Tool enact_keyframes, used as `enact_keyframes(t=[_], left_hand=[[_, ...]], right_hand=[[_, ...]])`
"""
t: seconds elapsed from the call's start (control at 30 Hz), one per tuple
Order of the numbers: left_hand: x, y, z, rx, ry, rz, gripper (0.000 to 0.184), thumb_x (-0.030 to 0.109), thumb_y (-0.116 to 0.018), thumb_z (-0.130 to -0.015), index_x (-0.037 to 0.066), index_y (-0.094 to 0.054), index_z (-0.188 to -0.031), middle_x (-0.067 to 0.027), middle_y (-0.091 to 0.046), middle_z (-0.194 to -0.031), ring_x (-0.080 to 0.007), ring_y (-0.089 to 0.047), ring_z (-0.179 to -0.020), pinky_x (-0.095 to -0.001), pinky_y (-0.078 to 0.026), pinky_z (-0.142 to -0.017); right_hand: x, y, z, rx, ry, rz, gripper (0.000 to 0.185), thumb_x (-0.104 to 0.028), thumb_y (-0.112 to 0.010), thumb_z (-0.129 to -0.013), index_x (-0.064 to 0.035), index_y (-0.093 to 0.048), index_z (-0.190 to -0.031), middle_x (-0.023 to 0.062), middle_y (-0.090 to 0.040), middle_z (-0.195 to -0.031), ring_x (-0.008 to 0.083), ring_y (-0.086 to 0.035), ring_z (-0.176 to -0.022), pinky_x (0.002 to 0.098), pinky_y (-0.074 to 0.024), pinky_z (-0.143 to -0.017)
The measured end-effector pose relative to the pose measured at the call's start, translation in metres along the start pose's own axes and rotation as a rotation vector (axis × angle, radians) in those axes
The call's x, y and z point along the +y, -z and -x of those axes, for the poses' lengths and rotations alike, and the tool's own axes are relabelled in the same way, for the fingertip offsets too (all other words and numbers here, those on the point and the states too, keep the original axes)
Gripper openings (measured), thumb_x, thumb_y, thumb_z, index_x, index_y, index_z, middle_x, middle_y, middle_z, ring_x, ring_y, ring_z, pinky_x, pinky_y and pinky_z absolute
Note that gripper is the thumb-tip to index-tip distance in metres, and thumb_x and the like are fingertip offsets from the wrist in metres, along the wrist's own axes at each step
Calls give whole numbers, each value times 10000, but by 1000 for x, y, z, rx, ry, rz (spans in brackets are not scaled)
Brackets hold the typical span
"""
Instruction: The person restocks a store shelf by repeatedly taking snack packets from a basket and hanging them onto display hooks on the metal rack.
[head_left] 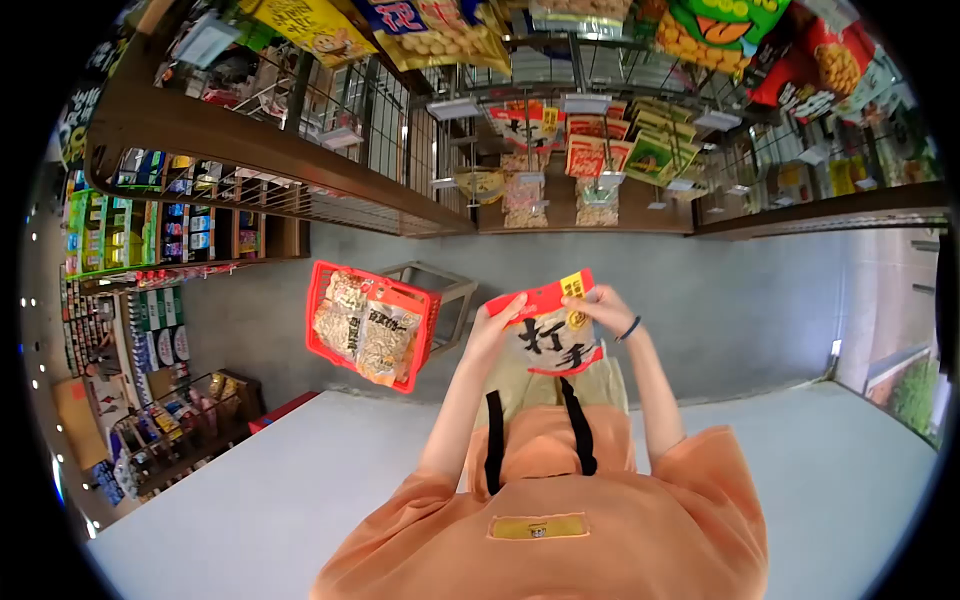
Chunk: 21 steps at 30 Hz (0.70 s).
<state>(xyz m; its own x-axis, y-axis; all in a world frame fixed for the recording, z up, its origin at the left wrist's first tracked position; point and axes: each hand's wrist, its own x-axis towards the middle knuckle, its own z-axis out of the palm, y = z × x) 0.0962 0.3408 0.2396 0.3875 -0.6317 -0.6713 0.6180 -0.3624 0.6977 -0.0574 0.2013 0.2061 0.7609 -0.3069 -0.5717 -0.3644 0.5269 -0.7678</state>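
A red, white and yellow snack bag (548,330) with large black characters is held up in front of my body. My left hand (492,325) pinches its upper left corner. At the upper right edge, my right hand (600,308) grips the same bag, thumb on the front. Fingers behind the bag are hidden. To the left of my left hand, a red shopping basket (426,335) holds clear bags of pale snacks (385,343) with dark lettering.
A metal stand (455,290) is beside the basket. Ahead, wire racks (400,120) and a wooden bottom shelf (650,210) carry packaged snacks (598,155). More stocked shelves (115,235) line the left. Grey floor (250,310) lies between them and me.
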Motion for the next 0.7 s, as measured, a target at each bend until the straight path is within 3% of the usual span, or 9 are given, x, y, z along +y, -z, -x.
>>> enact_keyframes(t=[0.13,0.17,0.3,0.37,0.43,0.7], left_hand=[[2,-2,-23,56,-56,-3,262,231,-619,-746,9,-597,-883,-32,-603,-838,-87,-542,-772,-230,-400,-719],[0,3,-37,-14,-48,-19,253,223,-625,-740,14,-598,-880,-28,-605,-834,-89,-549,-763,-228,-405,-715],[-13,19,-106,28,-110,-77,219,206,-641,-725,23,-610,-841,-13,-605,-784,-63,-531,-721,-222,-399,-695],[-29,38,-161,-1,-206,-187,228,228,-627,-736,41,-599,-864,-20,-601,-803,-69,-539,-715,-223,-417,-673],[-25,33,-194,26,-350,-201,194,206,-619,-743,26,-605,-813,2,-585,-710,-62,-521,-653,-201,-398,-588],[-19,42,-296,-20,-764,-159,208,156,-656,-710,-16,-614,-817,-28,-604,-723,-55,-529,-648,-195,-415,-606]], right_hand=[[16,14,-33,-42,48,53,281,-288,-640,-728,-21,-603,-809,-3,-593,-735,36,-523,-637,187,-419,-574],[17,19,-43,-36,56,70,281,-288,-640,-728,-21,-603,-809,-3,-593,-735,36,-523,-637,187,-419,-574],[27,32,-99,-128,79,-58,299,-264,-618,-750,-21,-580,-920,2,-590,-851,46,-519,-770,206,-416,-678],[42,45,-141,-74,222,-54,260,-223,-604,-765,-23,-580,-929,-6,-588,-859,47,-517,-781,207,-418,-685],[45,59,-177,-13,351,6,232,-190,-604,-765,-15,-587,-916,-1,-594,-836,45,-519,-745,204,-425,-665],[33,80,-256,134,642,-10,140,-134,-607,-760,-6,-602,-818,-27,-576,-694,4,-482,-600,170,-384,-516]])
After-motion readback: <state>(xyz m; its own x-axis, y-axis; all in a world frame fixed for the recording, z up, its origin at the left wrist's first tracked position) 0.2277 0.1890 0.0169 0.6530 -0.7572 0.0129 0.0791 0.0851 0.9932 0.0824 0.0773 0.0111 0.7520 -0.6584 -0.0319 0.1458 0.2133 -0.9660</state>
